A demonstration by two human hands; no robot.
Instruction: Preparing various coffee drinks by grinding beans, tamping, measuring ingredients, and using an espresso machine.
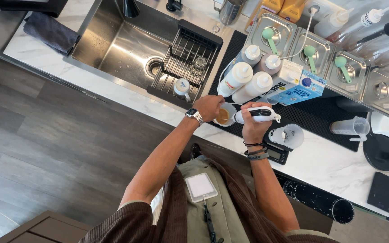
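I see both forearms reaching forward from the body over the marble counter [320, 162], elbows bent, the wrists close together above the edge of the black mat [311, 112]. My left hand [208, 107], a metal watch [194, 115] on its wrist, is curled around the side of a small clear cup [224, 115] of brownish liquid, gripping it where it stands on the near left corner of the mat. My right hand [254, 123], with dark bands on the wrist, is closed in a fist around the handle of a white handheld frother [256, 115], which lies almost level, its tip pointing left into the cup. Just right of this hand an empty clear cup [287, 136] sits on a small black scale [276, 153]. Behind the hands stand four white squeeze bottles [248, 74] and a blue milk carton [300, 84] lying on the mat. Further back are steel containers with green scoops [311, 56]. To the left is the sink [127, 49] with a black rack [187, 63].
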